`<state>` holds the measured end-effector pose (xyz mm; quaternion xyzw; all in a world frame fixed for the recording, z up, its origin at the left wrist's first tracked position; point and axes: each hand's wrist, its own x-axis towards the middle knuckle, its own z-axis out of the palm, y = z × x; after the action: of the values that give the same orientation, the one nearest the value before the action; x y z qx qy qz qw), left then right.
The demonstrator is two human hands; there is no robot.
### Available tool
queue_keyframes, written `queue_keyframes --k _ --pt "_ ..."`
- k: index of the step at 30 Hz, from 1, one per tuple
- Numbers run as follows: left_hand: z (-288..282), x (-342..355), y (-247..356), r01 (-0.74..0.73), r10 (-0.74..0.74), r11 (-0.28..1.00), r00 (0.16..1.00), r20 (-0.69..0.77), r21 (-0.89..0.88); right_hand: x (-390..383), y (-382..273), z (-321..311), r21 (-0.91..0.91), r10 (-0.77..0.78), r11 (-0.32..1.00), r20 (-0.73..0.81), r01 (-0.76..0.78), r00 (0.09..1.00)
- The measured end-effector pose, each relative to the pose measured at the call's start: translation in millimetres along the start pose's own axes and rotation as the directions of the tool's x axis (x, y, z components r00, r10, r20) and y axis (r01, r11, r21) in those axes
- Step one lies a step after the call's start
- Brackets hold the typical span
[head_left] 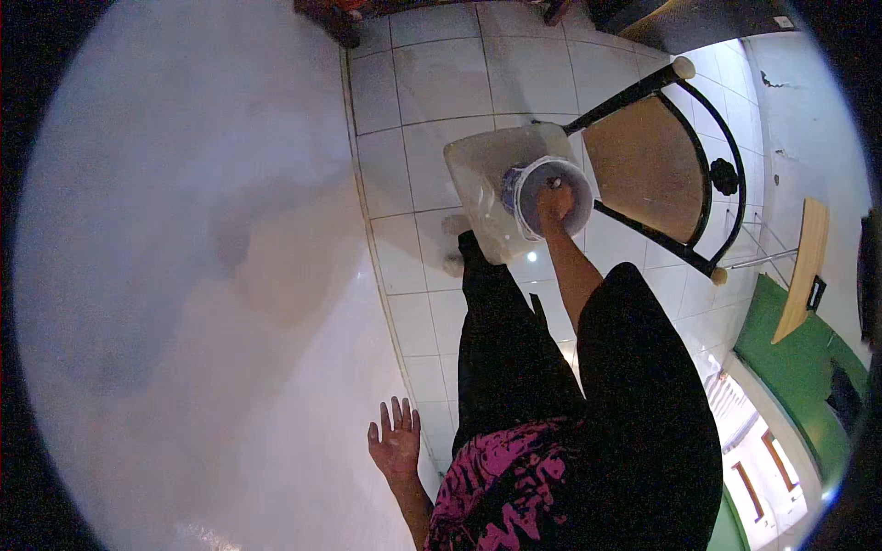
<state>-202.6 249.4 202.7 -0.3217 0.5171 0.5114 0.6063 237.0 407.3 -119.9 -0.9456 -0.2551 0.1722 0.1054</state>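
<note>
My left hand point(395, 439) is at lower centre beside the white wall point(184, 275), palm showing and fingers apart, holding nothing. My right hand point(555, 204) reaches down inside a round white plastic bucket point(579, 216); its fingers look closed around something small that I cannot make out. The bucket sits on a pale, translucent plastic piece point(473, 161) beside a black-framed chair point(643, 151) with a tan panel. My legs point(496, 367) in black trousers stretch across the middle of the view.
White floor tiles point(432, 83) run along the wall. At the right are a light wooden board point(799, 266) on thin metal legs, a green surface point(767, 321) and a white wall point(781, 110). Dark furniture point(680, 28) stands along the top edge.
</note>
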Motion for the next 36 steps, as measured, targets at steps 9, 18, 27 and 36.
queue_keyframes --k 9,18,27,36 --pt "2.0 3.6 -2.0 0.043 -0.043 0.994 0.999 0.004 -0.096 17.4 2.0 33.4 0.657 0.299 0.717 0.011 -0.232 0.954" --pt "12.0 0.9 -4.8 0.047 -0.046 0.998 0.999 0.016 -0.039 19.8 13.3 54.5 0.945 0.291 0.082 0.282 -0.318 0.914" --pt "11.4 -1.3 -6.3 0.032 -0.030 0.999 0.997 0.077 -0.033 1.2 19.2 -8.8 0.813 0.090 0.575 0.044 -0.088 0.995" --pt "10.5 -10.2 -8.8 0.028 -0.025 0.999 0.994 0.106 -0.029 -27.1 21.6 -79.9 0.610 -0.185 0.755 -0.155 0.241 0.970"
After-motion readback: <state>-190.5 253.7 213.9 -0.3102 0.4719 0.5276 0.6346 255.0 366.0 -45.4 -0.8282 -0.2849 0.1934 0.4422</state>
